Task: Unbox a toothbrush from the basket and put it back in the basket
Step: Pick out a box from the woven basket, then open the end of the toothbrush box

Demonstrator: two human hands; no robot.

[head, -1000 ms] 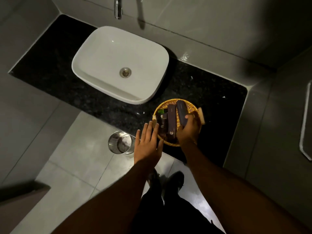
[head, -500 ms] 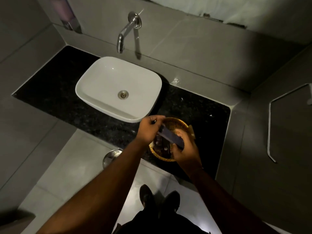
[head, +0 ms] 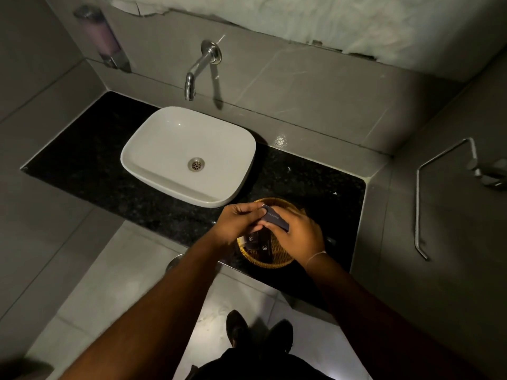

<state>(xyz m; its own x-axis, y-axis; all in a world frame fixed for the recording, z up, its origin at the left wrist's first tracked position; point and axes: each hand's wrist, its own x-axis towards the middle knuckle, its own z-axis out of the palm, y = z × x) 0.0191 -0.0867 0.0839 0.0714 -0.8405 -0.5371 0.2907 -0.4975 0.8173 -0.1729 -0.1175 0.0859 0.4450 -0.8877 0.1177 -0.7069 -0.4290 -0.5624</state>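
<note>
A round woven basket (head: 274,263) sits on the black counter near its front edge, right of the sink. Above it I hold a long dark toothbrush box (head: 275,218) with both hands. My left hand (head: 238,223) pinches the box's far end with its fingertips. My right hand (head: 297,235) grips the near end and covers much of the basket. Other dark boxes (head: 253,240) lie inside the basket under my hands. The box's flaps are hidden by my fingers.
A white basin (head: 189,156) stands on the black counter (head: 82,165), with a wall tap (head: 196,69) above it. A soap dispenser (head: 105,41) hangs at the left, a metal rail (head: 419,204) at the right. A steel bin (head: 174,261) peeks out under my left forearm.
My right hand lifted the dark box out of the basket, and my left hand came up from the counter edge to grip its far end. The view tilted up toward the wall.
</note>
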